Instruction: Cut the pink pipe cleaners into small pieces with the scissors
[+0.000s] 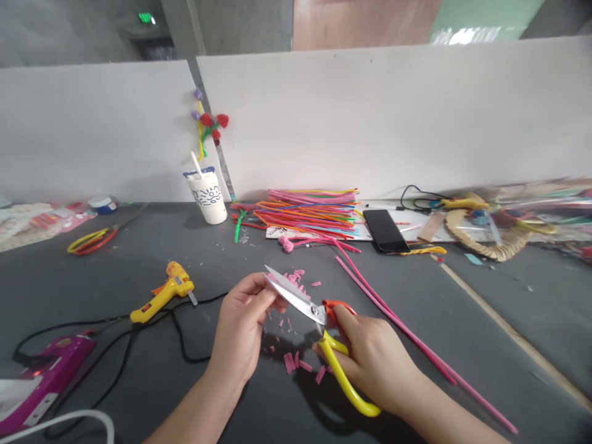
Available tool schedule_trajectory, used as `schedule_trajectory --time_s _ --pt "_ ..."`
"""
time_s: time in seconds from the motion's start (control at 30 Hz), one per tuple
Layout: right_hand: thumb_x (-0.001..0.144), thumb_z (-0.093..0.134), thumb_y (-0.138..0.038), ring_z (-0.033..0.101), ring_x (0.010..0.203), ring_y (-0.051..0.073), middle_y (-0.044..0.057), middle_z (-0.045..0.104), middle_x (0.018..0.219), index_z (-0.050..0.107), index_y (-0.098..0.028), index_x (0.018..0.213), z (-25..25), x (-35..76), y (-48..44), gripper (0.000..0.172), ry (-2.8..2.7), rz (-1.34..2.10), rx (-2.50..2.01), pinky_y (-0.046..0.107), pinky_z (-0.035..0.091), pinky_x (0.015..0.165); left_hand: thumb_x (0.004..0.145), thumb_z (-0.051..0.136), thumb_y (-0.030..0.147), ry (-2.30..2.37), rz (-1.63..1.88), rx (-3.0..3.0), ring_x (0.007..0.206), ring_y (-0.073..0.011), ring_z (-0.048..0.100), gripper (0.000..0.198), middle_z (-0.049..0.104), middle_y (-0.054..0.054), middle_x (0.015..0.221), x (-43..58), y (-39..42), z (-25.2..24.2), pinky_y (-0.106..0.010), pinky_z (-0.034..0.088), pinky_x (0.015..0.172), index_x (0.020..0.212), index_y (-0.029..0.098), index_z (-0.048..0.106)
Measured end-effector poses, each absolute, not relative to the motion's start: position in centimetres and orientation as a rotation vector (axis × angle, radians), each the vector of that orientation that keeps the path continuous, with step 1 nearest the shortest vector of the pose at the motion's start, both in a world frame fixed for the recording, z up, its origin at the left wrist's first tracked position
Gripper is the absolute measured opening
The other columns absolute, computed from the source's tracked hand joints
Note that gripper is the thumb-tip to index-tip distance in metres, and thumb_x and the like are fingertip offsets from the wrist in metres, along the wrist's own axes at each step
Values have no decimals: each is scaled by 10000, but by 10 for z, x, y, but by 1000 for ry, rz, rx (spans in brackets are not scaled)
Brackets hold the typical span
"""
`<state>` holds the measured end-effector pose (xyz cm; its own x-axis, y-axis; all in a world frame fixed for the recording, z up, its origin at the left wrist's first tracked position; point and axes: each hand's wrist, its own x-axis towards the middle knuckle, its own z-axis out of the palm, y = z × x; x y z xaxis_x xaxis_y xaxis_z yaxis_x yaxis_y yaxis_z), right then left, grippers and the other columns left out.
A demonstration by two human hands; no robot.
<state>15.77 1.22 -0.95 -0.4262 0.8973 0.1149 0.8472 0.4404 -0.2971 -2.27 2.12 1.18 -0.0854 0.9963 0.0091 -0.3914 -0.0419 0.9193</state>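
My right hand (370, 351) grips a pair of scissors (296, 297) with one red and one yellow handle. Their handles are spread, and the upper blade points left across the fingertips of my left hand (243, 327). My left thumb and fingers are pinched together at the blade; whatever lies between them is hidden. Short cut pink pieces (290, 362) of pipe cleaner are scattered on the dark table below the scissors, with more behind the blade. Long pink pipe cleaners (407, 333) lie to the right of my right hand.
A yellow glue gun (161, 293) and its black cord lie left, by a purple power strip (60, 382). Behind are a white cup (208, 197), a heap of coloured pipe cleaners (305, 213), a black phone (386, 231) and a woven ring (499, 250). White panels (370, 123) stand at the back.
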Motion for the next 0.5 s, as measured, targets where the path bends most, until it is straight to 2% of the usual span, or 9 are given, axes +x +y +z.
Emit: schedule_trajectory --time_s 0.2,0.5 --pt "792 439 -450 516 458 163 -3 562 533 464 -195 807 -9 158 11 257 -2438 275 -1482 243 223 445 733 581 163 940 1438 883 587 -95 521 57 607 12 649 -25 22 14 -192 404 574 723 169 636" --pt "781 450 -400 476 423 148 -22 527 504 428 -213 748 -9 159 10 191 -2444 270 -1475 240 198 430 724 586 165 936 1439 883 571 -87 529 62 617 21 635 -26 21 14 -187 406 560 720 177 647"
